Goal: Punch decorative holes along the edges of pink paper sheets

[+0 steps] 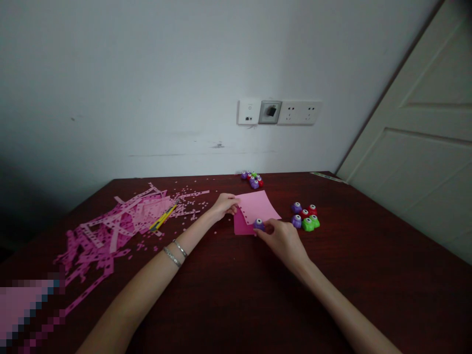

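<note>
- Light pink sheet (262, 206): mid-table, pale, squarish, tilted, w/ a row of small dark holes along its edge from approx. 10 to 7 o'clock.
- Darker pink sheet (241, 227): magenta, partly under the pale one, peeking out at 7 o'clock.
- L hand (224, 205): at 9 o'clock, fingers pinching the pale sheet's corner (two silvery bracelets (175, 253) on that arm).
- R hand (283, 237): at 5 o'clock, thumb & fingers gripping the purple punch (258, 224).
- Purple punch: small, rounded, white eye-like top w/ dark centre; sits at the pale sheet's lower edge, approx. 6 o'clock.
- Near punch group (305, 213): 3 o'clock, purple, red & green, same eye tops.
- Far punch group (252, 179): 12 o'clock, similar colours.
- Pink strips (110, 231): 9 o'clock, heaped, perforated, w/ loose bits nearby.
</note>
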Demonstrator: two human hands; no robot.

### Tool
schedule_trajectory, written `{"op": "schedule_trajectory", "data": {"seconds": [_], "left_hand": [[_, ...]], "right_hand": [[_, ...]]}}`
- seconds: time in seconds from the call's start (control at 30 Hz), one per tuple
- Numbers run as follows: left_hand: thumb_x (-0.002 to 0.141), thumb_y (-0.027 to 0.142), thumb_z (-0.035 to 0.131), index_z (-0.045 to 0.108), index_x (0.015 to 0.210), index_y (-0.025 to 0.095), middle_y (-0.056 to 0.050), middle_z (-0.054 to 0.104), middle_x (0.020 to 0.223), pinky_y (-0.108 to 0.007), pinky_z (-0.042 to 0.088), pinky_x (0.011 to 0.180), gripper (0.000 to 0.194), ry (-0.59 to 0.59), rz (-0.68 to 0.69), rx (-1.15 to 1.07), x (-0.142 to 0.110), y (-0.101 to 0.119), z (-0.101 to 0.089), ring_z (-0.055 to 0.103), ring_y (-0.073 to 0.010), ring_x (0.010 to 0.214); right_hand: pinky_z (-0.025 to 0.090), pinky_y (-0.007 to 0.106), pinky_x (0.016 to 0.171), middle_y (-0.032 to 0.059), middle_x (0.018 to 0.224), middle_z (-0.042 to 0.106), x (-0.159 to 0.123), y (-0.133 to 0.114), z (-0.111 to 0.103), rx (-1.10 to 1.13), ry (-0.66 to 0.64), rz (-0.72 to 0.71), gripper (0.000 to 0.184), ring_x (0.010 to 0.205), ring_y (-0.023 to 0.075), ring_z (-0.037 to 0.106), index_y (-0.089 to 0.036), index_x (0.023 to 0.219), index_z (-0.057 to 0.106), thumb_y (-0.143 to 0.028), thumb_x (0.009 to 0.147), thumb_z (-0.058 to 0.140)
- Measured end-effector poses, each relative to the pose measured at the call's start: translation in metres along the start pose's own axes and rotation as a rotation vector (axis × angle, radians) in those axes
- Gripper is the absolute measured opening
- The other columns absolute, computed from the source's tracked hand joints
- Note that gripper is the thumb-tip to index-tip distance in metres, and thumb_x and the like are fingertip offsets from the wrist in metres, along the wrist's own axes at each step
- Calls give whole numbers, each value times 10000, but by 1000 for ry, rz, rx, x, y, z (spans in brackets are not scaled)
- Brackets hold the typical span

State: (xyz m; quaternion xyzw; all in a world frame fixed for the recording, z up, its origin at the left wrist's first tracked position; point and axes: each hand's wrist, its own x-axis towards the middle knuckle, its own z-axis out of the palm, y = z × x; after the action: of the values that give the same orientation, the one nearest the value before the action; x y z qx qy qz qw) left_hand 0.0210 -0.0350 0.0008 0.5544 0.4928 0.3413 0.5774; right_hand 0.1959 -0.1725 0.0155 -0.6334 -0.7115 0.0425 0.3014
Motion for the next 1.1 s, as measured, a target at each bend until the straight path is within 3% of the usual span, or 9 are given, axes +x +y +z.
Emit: {"op": "schedule_trajectory", "data": {"seconds": [0.37, 0.83, 1.1], "left_hand": [[785, 191, 580, 536, 698, 122, 18, 545, 477, -164, 381, 385, 120, -18, 50, 23, 2, -4, -2, 508, -63, 372], [782, 190, 568, 525, 687, 124, 22, 524, 426, -173, 397, 380, 124, -16, 36, 22, 1, -5, 3, 509, -83, 359], [766, 190, 600, 515, 669, 128, 7, 577, 510, -170, 398, 374, 143, -47, 7, -6, 0, -3, 0, 509, -68, 370]], "right_hand": [[437, 249, 600, 49, 699, 691, 0, 2, 0, 21, 3, 7, 172, 643, 180, 640, -178, 726, 665, -345, 737, 625], [434, 253, 598, 51, 688, 692, -1, -5, -2, -3, -20, 4, 155, 641, 187, 643, -177, 753, 669, -321, 746, 614], [441, 263, 606, 51, 711, 689, 1, -1, -5, 51, 15, 3, 165, 647, 189, 637, -170, 776, 673, -318, 751, 603]]}}
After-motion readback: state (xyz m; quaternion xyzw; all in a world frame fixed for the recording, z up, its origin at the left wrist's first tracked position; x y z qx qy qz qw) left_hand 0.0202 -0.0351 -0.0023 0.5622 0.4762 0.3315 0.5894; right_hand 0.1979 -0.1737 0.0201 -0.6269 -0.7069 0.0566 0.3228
